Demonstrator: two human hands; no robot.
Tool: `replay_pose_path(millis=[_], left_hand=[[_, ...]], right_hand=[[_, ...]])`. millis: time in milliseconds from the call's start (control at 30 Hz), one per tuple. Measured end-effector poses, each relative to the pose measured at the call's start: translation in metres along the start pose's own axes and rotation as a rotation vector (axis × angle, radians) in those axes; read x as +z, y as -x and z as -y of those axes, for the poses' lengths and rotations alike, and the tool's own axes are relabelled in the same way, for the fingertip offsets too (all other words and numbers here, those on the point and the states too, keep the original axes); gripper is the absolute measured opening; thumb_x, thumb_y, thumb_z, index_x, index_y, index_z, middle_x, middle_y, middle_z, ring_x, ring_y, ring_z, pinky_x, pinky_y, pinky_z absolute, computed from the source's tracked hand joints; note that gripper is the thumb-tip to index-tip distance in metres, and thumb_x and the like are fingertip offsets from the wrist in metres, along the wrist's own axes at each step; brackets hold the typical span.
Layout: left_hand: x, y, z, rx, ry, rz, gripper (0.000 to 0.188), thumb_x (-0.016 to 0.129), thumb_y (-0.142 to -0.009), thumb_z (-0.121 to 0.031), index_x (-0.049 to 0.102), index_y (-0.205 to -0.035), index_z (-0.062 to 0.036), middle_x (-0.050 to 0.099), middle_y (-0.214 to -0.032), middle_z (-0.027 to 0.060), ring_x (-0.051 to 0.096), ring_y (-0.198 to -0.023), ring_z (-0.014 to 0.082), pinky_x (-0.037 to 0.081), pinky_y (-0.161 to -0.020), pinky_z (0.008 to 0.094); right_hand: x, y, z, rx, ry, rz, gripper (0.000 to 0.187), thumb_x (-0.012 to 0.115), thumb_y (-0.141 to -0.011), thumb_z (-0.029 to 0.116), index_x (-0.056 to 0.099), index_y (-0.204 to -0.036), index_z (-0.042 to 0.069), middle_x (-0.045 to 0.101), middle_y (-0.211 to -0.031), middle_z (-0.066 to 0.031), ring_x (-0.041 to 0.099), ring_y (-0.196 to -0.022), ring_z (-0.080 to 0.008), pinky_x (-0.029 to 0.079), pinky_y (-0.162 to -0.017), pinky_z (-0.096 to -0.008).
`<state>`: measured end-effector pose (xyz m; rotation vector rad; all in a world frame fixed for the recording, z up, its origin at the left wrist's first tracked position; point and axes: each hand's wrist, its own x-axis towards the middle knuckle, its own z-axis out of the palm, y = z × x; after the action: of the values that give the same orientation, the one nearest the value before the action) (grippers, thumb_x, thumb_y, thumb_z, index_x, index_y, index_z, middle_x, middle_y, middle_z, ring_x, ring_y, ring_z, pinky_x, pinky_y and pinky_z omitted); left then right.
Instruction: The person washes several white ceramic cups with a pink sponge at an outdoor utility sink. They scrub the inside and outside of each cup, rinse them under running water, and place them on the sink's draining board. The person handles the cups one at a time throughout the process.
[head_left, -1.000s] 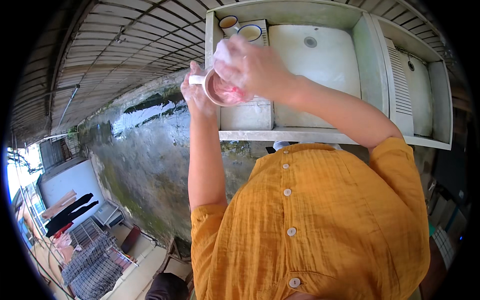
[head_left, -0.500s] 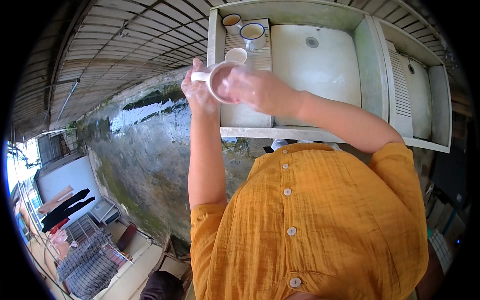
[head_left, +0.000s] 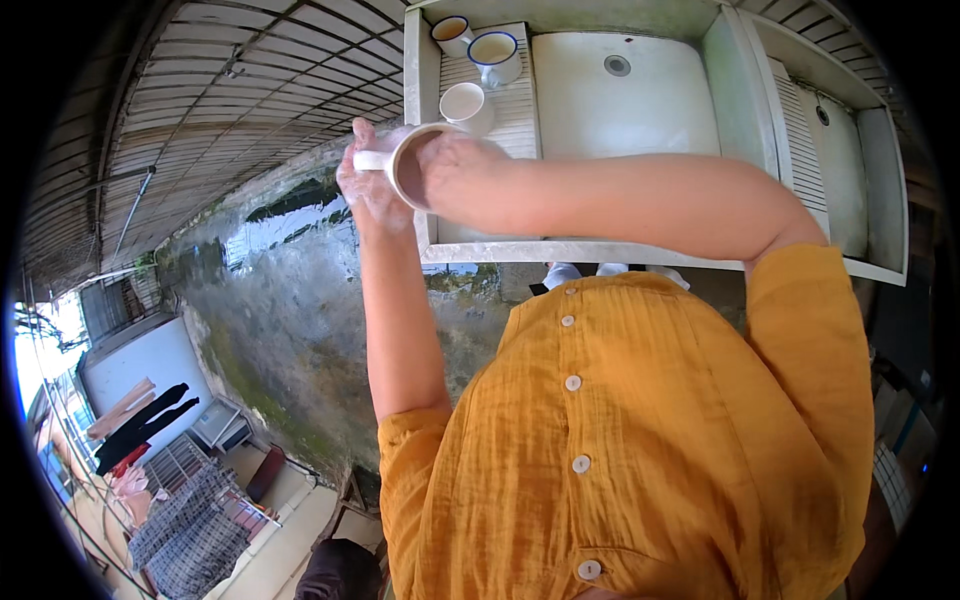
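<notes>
My left hand grips a white mug by its handle, tipped on its side over the front left corner of the white sink unit. My right hand presses against the mug's mouth with its fingers pushed inside. Both hands are covered in soapy foam. Whatever the right fingers hold inside the mug is hidden. My right forearm crosses in front of the basin.
Three more mugs stand on the ribbed drainboard: a plain white one, a blue-rimmed one and one at the back corner. A wet, mossy concrete floor lies left of the sink. A second ribbed board is on the right.
The mug and both hands have shifted a little to the left. A pink thing seen in the mug a second ago is now hidden by my right hand. The plain white mug is uncovered.
</notes>
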<state>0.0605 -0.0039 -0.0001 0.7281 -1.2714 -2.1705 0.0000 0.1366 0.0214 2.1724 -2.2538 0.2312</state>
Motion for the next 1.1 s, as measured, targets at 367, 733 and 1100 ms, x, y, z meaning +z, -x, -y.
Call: replay_pose_path(millis=[367, 733, 1100], left_hand=[[-0.019, 0.003, -0.01, -0.119, -0.044, -0.031, 0.036, 0.059, -0.09, -0.034, 0.056, -0.087, 0.0019, 0.063, -0.082, 0.0179, 0.063, -0.067, 0.0282, 0.054, -0.061, 0.038], [-0.025, 0.004, 0.003, -0.06, -0.054, -0.052, 0.037, 0.059, -0.091, -0.035, 0.054, -0.086, 0.0012, 0.064, -0.08, 0.0178, 0.064, -0.067, 0.0262, 0.054, -0.058, 0.0354], [-0.022, 0.008, 0.021, 0.135, -0.177, -0.288, 0.035, 0.057, -0.091, -0.037, 0.055, -0.085, -0.0023, 0.062, -0.08, 0.0122, 0.061, -0.067, 0.0242, 0.052, -0.06, 0.0354]], right_hand=[[0.01, -0.01, 0.012, -0.04, -0.142, -0.088, 0.011, 0.062, -0.067, 0.008, 0.069, -0.075, 0.003, 0.067, -0.089, -0.0134, 0.061, -0.093, -0.026, 0.048, -0.08, -0.0365], [0.035, -0.007, 0.007, -0.105, -0.141, -0.338, 0.007, 0.065, -0.068, 0.01, 0.068, -0.07, 0.004, 0.066, -0.073, -0.0069, 0.063, -0.083, -0.0242, 0.049, -0.075, -0.0336], [0.033, -0.041, -0.007, 0.341, -1.256, 0.165, 0.021, 0.064, -0.072, 0.014, 0.064, -0.09, 0.004, 0.063, -0.089, -0.0117, 0.062, -0.084, -0.0238, 0.048, -0.073, -0.0334]])
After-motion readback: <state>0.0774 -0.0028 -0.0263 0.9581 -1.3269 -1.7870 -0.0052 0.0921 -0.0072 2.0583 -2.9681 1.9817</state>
